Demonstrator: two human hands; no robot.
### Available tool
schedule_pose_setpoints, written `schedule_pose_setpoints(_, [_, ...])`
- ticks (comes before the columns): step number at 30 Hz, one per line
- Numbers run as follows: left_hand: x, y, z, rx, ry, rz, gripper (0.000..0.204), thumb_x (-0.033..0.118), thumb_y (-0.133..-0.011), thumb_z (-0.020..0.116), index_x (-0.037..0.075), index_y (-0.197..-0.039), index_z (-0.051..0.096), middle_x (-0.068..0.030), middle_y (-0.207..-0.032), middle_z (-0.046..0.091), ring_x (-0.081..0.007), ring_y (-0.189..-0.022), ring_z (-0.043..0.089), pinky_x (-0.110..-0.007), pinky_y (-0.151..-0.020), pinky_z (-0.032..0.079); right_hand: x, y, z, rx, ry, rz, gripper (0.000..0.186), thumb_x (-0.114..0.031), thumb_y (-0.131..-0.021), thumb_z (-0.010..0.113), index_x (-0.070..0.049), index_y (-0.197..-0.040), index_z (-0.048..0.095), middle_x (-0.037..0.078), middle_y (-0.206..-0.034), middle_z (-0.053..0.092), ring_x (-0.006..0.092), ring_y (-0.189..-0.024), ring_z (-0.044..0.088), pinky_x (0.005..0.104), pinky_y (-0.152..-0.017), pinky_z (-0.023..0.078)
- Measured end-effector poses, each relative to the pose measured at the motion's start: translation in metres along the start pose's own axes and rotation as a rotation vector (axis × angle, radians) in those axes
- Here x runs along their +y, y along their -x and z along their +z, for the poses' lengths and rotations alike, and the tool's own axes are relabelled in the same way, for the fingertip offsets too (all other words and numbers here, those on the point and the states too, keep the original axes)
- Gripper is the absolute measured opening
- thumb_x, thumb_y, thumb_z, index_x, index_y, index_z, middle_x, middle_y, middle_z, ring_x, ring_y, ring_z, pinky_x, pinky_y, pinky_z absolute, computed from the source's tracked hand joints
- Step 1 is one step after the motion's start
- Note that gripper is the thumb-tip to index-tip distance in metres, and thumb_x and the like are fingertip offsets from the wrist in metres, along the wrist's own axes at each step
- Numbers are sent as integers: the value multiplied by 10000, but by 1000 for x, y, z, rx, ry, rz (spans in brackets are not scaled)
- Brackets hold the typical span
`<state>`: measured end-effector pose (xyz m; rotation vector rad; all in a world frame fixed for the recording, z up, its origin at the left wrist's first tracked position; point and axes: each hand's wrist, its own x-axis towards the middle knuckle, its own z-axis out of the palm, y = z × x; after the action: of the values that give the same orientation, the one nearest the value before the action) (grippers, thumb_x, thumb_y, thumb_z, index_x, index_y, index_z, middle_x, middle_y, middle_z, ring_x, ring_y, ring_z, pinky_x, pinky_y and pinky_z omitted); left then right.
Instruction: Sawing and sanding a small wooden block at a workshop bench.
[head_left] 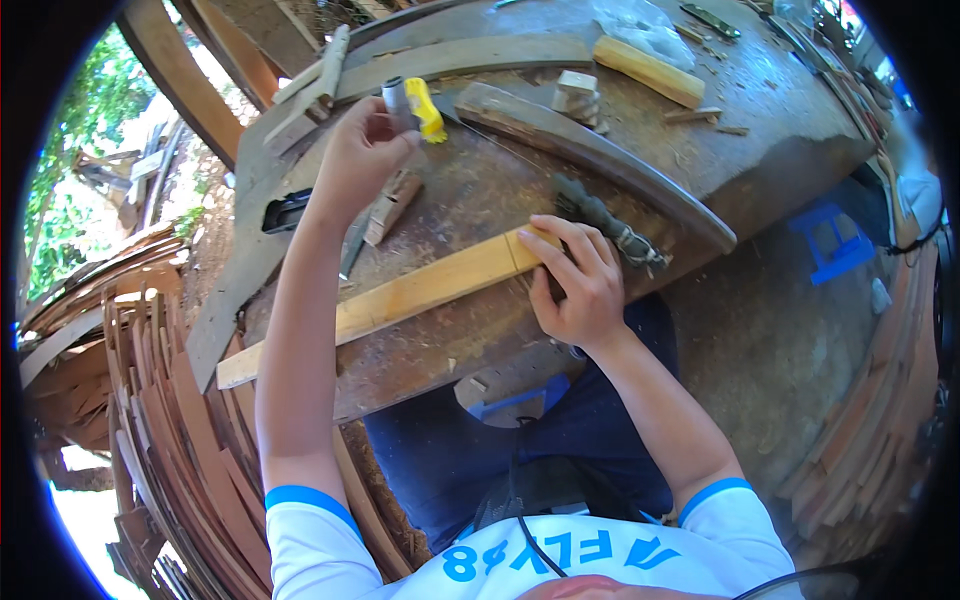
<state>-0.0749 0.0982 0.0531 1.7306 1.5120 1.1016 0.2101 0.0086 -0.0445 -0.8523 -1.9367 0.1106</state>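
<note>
A long pale wooden strip [430,289] lies slantwise along the near edge of the workbench, with a dark line across it near its right end. My right hand [585,285] grips that end, fingers over the top and thumb at the near side. Raised over the strip's left part, my left hand [370,155] has its fingers pinched on a short grey cylinder [397,103]. Right beside it is a bright yellow piece [427,110] with a jagged lower end; whether the two are joined, I cannot tell.
The brown workbench [470,190] carries a long curved board [600,160], a dark brush-like bundle [610,220], small wooden blocks [577,97] and a yellowish wood piece [648,72]. Stacked planks [170,420] stand at the left. A blue stool [832,243] is on the floor at right.
</note>
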Motion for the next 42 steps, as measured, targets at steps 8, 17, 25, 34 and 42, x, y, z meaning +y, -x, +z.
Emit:
schedule_pose_setpoints(8, [42, 56, 66, -468, 472, -51, 543, 193, -836, 883, 71, -1297, 622, 18, -1013, 718, -59, -869, 658, -216, -652, 495, -14, -12, -3, 42, -204, 160, 650, -191, -792, 883, 6, -1349, 612, 146, -1276, 665, 244, -1151, 641, 386, -1000, 477])
schedule_pose_setpoints(17, [14, 59, 79, -491, 580, 10, 550, 277, -932, 799, 45, -1380, 579, -20, -1059, 713, -83, -922, 680, -237, -697, 538, -11, -10, 17, 87, -319, 498, 357, -142, -773, 903, -15, -1043, 707, 80, -1015, 702, 215, -982, 641, 334, -916, 498])
schedule_pose_setpoints(25, [7, 59, 70, -538, 521, 67, 455, 314, -954, 759, 45, -1297, 630, -53, -1145, 698, -111, -885, 706, -238, -752, 569, -14, -19, -9, -87, -688, 675, 322, -76, -917, 780, 50, -1200, 690, 70, -1091, 699, 153, -1038, 673, 297, -952, 502])
schedule_pose_setpoints(34, [17, 53, 54, -458, 263, 65, 398, 306, -857, 843, -31, -1019, 707, -87, -807, 698, -160, -770, 648, -320, -710, 518, 3, -9, -2, -135, -542, 567, 325, -81, -921, 782, 40, -1205, 681, 98, -1173, 688, 137, -1057, 640, 282, -957, 481])
schedule_pose_setpoints(42, [16, 55, 48, -443, 276, 121, 333, 249, -859, 839, -45, -977, 737, -101, -818, 737, -137, -770, 646, -324, -712, 518, -14, -25, -12, -49, -778, 688, 414, 13, -874, 800, -33, -1216, 571, 87, -1108, 660, 134, -1026, 631, 276, -920, 505])
